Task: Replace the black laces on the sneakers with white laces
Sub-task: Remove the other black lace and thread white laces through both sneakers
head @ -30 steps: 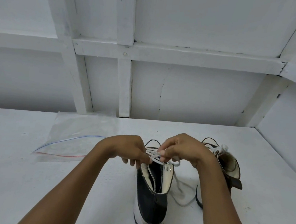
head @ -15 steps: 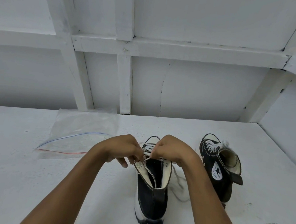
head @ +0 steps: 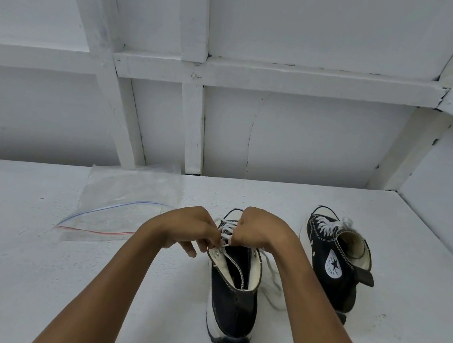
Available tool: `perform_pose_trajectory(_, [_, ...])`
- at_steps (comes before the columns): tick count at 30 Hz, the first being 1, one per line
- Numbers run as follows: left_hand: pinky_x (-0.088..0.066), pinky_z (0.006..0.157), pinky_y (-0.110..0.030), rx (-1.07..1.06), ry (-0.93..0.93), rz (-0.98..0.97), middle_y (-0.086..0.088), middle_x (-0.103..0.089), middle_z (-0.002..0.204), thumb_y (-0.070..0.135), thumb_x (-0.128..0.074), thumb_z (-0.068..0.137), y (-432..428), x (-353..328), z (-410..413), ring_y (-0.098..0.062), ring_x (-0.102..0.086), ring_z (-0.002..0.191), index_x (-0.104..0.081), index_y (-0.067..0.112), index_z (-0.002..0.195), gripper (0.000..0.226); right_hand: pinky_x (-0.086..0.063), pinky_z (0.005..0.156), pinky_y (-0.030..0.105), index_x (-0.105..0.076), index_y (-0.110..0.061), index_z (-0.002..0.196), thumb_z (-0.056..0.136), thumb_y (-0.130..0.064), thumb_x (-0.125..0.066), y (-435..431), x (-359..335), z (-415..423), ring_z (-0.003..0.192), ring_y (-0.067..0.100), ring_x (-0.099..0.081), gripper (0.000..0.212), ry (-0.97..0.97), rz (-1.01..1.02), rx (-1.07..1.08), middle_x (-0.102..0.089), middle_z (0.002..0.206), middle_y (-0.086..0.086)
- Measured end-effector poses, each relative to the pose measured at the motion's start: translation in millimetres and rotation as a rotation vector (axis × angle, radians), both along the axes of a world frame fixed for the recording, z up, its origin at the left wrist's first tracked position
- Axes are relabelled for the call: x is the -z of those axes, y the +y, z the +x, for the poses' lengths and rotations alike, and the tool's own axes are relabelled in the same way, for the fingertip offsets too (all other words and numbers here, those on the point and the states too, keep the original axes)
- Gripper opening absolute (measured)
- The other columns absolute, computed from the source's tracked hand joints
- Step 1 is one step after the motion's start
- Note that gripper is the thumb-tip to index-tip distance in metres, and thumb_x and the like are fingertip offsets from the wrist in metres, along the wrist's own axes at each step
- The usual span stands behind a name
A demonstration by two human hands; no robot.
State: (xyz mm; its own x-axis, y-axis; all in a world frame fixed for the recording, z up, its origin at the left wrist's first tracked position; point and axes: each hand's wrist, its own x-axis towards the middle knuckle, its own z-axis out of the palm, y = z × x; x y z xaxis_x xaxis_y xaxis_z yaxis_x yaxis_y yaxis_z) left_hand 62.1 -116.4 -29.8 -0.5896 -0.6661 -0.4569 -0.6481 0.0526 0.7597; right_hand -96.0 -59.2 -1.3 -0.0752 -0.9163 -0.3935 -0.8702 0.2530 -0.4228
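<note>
White flat laces (head: 226, 230) looked finished on far black canvas high-top sneaker (head: 331, 253); near black high-top sneaker (head: 232, 304): top eyelets unlaced. Left hand (head: 186, 227) and right hand (head: 258, 227) each pinched lace.

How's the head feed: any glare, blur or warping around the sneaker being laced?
Head view: soft, even light, no glare; wide-angle splays the wall beams outward; left hand and right hand look sharp at the near sneaker; its trailing white lace barely stands out against the table.

Clear zip-top plastic bag (head: 122, 203) lying flat on white table (head: 17, 262); white framed wall (head: 278, 135) behind
</note>
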Motion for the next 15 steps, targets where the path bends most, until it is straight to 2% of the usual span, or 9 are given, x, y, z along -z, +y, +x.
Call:
perform_pose_trajectory(7, [-0.051, 0.059, -0.028, 0.001, 0.048, 0.031, 0.001, -0.072, 0.079, 0.012, -0.055, 0.091, 0, 1, 7, -0.015, -0.065, 0.077, -0.075, 0.009, 0.084, 0.021, -0.029, 0.046, 0.025, -0.041, -0.015, 0.057, 0.084, -0.016, -0.061, -6, 5, 3, 0.052, 0.016, -0.036, 0.034, 0.067, -0.020, -0.006, -0.041, 0.058, 0.000])
perform_pose_trajectory(15, [-0.051, 0.060, -0.025, 0.044, 0.090, -0.020, 0.009, -0.071, 0.070, 0.010, -0.059, 0.093, 1, 7, 9, -0.009, -0.062, 0.074, -0.076, 0.013, 0.084, 0.020, -0.033, 0.050, 0.025, -0.044, -0.014, 0.059, 0.087, -0.021, -0.060, -6, 13, 7, 0.056, 0.015, -0.042, 0.033, 0.093, -0.059, 0.023, -0.046, 0.061, -0.001])
